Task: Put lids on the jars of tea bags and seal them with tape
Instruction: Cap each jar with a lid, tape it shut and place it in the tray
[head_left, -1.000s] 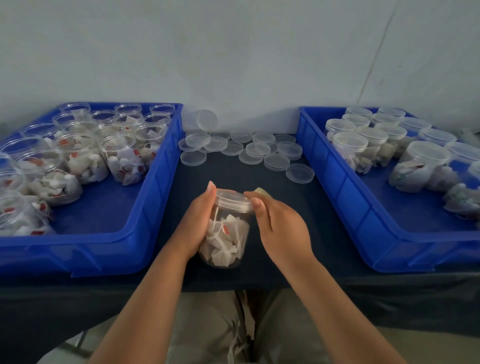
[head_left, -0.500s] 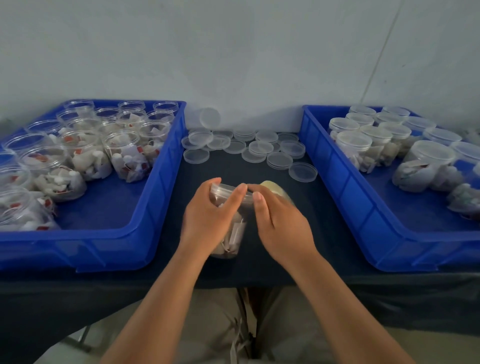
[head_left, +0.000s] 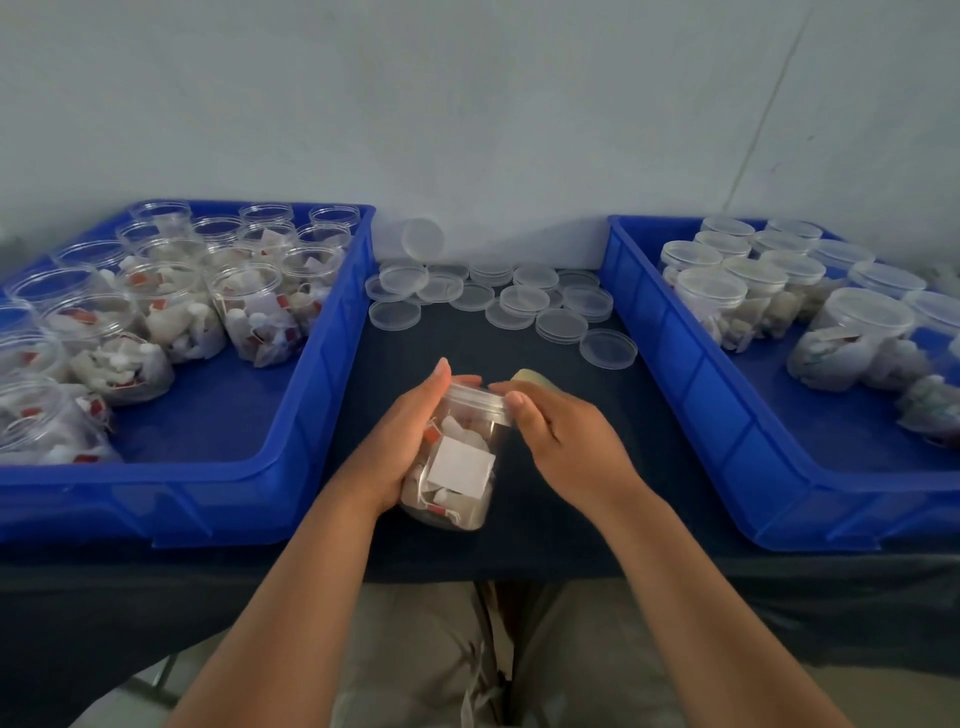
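Head view: jar (head_left: 457, 457) of tea bags is over the dark table (head_left: 467, 353), between the two blue bins. I judge it light, thin-walled, slick, so I grip the body, not the lid (head_left: 475, 397). My left hand (head_left: 400, 441) is wrapped around its side. My right hand (head_left: 566, 441) has fingertips (head_left: 514, 400) pressed on the lid rim, tape roll (head_left: 535, 379) behind them.

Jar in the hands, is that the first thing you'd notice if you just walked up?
Yes: the clear jar of tea bags, lid on, sits in the middle, gripped by the left hand while the right hand touches its rim. Next come the two blue trays: the left tray holds open jars, the right tray lidded ones. Spare lids lie scattered between them.
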